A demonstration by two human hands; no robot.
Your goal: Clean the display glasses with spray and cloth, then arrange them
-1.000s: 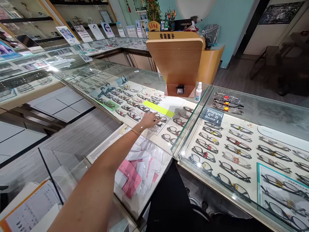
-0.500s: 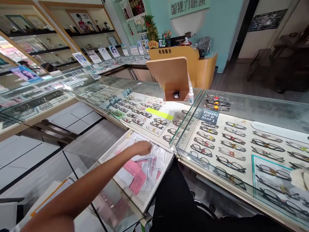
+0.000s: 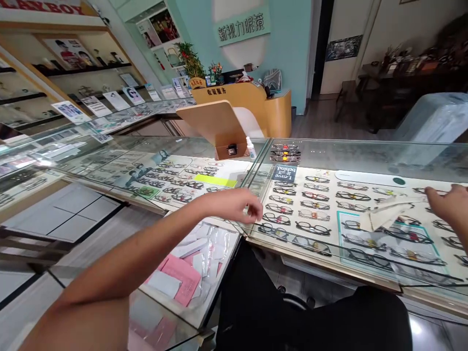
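My left hand hangs over the front edge of the glass counter with its fingers curled; whether something small is between them cannot be made out. Below it and to the left is an open drawer with pink envelopes and clear plastic packets. At the right edge, my right hand is over the glass with thumb and finger apart and nothing between them. A pale cloth lies on the glass left of it. Rows of eyeglasses show under the glass.
A wooden mirror stand and a white spray bottle stand on the counter further back. Several folded glasses lie beside them. My legs are below the counter edge. A yellow cash desk stands behind.
My left hand has moved up and right, out of the drawer to the counter edge. My right hand has come into view. The view has turned to the right, showing more of the cloth.
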